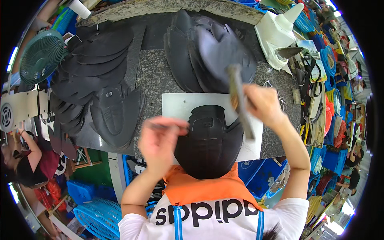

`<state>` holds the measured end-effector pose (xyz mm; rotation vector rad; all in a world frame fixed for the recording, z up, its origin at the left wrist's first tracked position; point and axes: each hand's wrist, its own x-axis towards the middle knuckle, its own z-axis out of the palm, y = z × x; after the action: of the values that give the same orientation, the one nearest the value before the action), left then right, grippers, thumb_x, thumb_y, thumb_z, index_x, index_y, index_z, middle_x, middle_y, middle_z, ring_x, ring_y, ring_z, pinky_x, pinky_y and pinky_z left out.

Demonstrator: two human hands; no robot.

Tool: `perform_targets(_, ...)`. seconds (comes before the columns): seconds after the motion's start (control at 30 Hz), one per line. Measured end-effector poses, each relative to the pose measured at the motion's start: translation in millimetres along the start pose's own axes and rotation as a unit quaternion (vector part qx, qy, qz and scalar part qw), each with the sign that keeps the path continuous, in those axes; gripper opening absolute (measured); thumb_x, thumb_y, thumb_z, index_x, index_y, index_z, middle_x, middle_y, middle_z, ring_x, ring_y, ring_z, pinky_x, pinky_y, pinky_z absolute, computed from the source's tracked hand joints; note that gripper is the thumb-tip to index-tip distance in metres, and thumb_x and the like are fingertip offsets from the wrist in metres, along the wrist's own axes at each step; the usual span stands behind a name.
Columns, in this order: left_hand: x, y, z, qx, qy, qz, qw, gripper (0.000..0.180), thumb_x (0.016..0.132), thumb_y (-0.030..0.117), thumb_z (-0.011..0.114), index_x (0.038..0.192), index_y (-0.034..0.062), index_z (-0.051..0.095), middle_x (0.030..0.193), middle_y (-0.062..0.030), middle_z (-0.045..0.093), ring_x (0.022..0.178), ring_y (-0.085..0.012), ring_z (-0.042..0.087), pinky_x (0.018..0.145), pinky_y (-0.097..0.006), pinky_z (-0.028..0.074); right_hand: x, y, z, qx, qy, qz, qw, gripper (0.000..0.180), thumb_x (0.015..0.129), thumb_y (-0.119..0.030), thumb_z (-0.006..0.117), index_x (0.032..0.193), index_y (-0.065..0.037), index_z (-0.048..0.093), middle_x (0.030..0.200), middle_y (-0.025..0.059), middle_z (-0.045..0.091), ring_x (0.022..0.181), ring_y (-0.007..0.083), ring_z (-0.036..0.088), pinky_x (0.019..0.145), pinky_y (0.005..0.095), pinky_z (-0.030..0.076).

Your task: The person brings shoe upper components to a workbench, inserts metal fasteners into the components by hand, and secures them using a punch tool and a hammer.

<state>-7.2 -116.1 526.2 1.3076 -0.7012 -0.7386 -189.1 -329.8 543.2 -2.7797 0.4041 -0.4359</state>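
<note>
A black shoe upper (208, 144) lies on a white board (176, 102) right in front of me, its lower part hanging over the board's near edge. My right hand (264, 104) is closed round a hammer (238, 94), smeared by motion, held above the board's right side. At the upper's left edge my left hand (158, 144) has its fingers pinched together. Something thin and dark shows between them, too blurred to name.
Stacks of black uppers (96, 60) cover the table's left, and another pile (180, 52) stands behind the board. A white glue bottle (276, 36) is at the back right, a green fan (42, 56) at the far left. Blue baskets (100, 216) stand below.
</note>
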Motion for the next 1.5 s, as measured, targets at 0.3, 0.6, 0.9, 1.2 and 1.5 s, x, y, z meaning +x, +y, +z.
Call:
perform_targets(0.3, 49.2, -39.9, -25.6, 0.009, 0.016, -0.060, 0.998, 0.013, 0.091, -0.001, 0.053, 0.103, 0.0012, 0.053, 0.097, -0.0130, 0.065, 0.088, -0.0166, 0.064, 0.074, -0.026, 0.054, -22.5, -92.3, 38.2, 0.142, -0.114, -0.141, 0.973, 0.024, 0.072, -0.014, 0.060, 0.092, -0.001, 0.055, 0.075, 0.0047, 0.058, 0.057, 0.0178, 0.063, 0.044, 0.0286, 0.048)
perform_targets(0.6, 48.3, -46.8, -29.0, 0.016, -0.002, -0.058, 0.998, 0.013, 0.091, 0.000, 0.054, 0.103, 0.0000, 0.053, 0.096, -0.0128, 0.066, 0.088, -0.0152, 0.064, 0.075, -0.025, 0.053, 9.0, -80.0, -7.2, 0.158, -0.106, 0.089, 0.978, 0.027, 0.081, -0.019, 0.067, 0.104, -0.007, 0.059, 0.081, 0.0075, 0.061, 0.065, 0.0265, 0.063, 0.056, 0.0348, 0.052)
perform_targets(0.9, 40.9, -41.6, -22.1, 0.208, -0.010, 0.035, 0.978, 0.008, 0.088, -0.004, 0.055, 0.095, -0.0009, 0.056, 0.088, -0.0068, 0.067, 0.082, -0.0132, 0.065, 0.073, -0.025, 0.053, 57.1, -91.5, -40.2, 0.211, 0.059, 0.048, 0.975, 0.028, 0.078, -0.014, 0.068, 0.102, -0.003, 0.062, 0.077, 0.0077, 0.061, 0.061, 0.0198, 0.058, 0.059, 0.0266, 0.044)
perform_targets(1.2, 52.2, -50.8, -18.8, -0.007, -0.023, -0.069, 0.997, 0.013, 0.092, 0.000, 0.052, 0.104, -0.0004, 0.053, 0.095, -0.0100, 0.066, 0.088, -0.0149, 0.064, 0.075, -0.026, 0.054, 51.6, -77.1, -40.1, 0.114, 0.000, 0.009, 0.993, 0.021, 0.081, -0.011, 0.067, 0.098, 0.000, 0.060, 0.088, 0.0087, 0.062, 0.067, 0.0219, 0.059, 0.064, 0.0290, 0.047)
perform_targets(1.5, 44.2, -50.8, -15.1, 0.205, -0.032, 0.081, 0.975, 0.013, 0.087, 0.001, 0.058, 0.101, 0.0020, 0.058, 0.090, -0.0116, 0.066, 0.077, -0.0208, 0.066, 0.068, -0.029, 0.052, 38.2, -80.4, -54.8, 0.009, 0.078, -0.044, 0.996, 0.018, 0.075, -0.010, 0.071, 0.091, -0.002, 0.067, 0.086, 0.0086, 0.066, 0.087, 0.0191, 0.062, 0.077, 0.0294, 0.047)
